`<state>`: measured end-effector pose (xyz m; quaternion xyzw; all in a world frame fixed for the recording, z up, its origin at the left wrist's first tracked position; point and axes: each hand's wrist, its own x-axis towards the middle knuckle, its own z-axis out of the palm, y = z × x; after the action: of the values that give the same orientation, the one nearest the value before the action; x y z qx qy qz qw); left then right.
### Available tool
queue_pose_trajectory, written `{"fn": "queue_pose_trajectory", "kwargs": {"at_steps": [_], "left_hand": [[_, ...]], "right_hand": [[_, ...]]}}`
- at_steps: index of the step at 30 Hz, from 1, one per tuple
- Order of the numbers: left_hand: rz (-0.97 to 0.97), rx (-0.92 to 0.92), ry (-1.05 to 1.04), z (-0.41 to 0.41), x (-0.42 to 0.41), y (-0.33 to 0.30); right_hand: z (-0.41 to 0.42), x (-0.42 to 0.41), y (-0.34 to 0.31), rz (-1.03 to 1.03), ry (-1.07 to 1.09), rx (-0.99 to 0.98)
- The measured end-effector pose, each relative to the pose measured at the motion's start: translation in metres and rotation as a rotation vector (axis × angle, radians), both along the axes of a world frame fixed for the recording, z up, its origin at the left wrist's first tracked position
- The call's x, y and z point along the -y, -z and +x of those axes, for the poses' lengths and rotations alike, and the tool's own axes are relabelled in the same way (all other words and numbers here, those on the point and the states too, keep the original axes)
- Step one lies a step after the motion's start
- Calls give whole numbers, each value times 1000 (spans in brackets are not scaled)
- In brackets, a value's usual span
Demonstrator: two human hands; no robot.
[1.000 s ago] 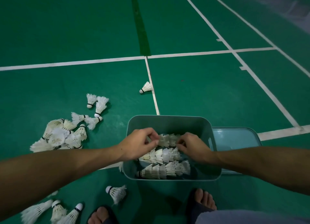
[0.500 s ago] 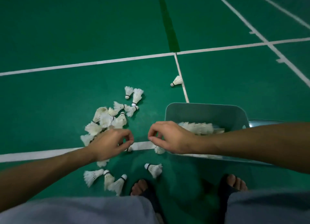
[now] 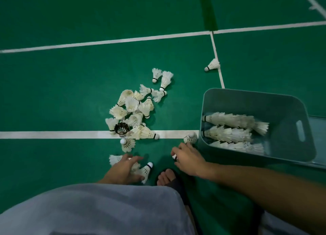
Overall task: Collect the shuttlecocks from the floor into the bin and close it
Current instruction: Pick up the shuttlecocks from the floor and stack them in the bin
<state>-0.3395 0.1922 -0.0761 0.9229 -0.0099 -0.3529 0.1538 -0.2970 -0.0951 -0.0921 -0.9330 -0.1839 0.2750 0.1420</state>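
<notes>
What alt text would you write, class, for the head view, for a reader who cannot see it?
Both hands reach down to shuttlecocks on a green court floor: the left hand over a few by the knee, the right hand over one near the foot. A pile lies beyond, and an open bin at right holds three stacked rows.

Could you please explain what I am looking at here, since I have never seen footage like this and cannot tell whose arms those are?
The picture comes from a camera worn on a person's head, looking down, so the arms are that person's own. They crouch on a green court floor. A pile of loose shuttlecocks lies on it. The left hand reaches onto a few shuttlecocks near the foot; the right hand covers another one. Beside them stands an open bin already holding stacked shuttlecocks.
</notes>
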Motion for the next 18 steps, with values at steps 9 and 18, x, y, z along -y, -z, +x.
{"fn": "queue_pose_trajectory", "kwargs": {"at_steps": [9,18], "left_hand": [[159,76,-121,10,33,34],[59,133,-93,27,42,27]], "right_hand": [[6,11,26,-40,183,-46],[-11,5,-22,63,184,52]]}}
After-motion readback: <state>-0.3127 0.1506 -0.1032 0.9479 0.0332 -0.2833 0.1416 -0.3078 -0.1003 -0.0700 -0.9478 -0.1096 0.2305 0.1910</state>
